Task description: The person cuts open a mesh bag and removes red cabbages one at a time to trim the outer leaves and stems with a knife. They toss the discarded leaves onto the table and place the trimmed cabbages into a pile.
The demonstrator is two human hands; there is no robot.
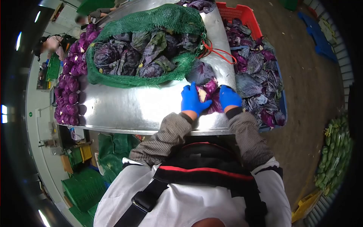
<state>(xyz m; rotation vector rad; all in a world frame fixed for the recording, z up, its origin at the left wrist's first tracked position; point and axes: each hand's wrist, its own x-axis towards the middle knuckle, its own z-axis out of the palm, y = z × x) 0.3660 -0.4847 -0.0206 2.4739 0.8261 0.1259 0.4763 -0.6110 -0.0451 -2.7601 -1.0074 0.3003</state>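
My left hand (193, 100), in a blue glove, is closed around the side of a red cabbage (203, 94) whose pale cut stem faces up. My right hand (230, 97), gloved the same, has its fingers curled on the purple leaves (216, 103) at the cabbage's right side. Just beyond both hands, a dark loose outer leaf (201, 72) lies on the metal table (143, 102). A green mesh bag (151, 19) lies open behind it, full of untrimmed red cabbages (107, 55).
Trimmed purple cabbages (72, 83) are heaped along the table's left edge. At right, a red crate (242, 17) and a blue crate (284, 108) hold discarded leaves (249, 87). An orange cord (219, 51) trails from the bag. Other people (53, 43) are at far left.
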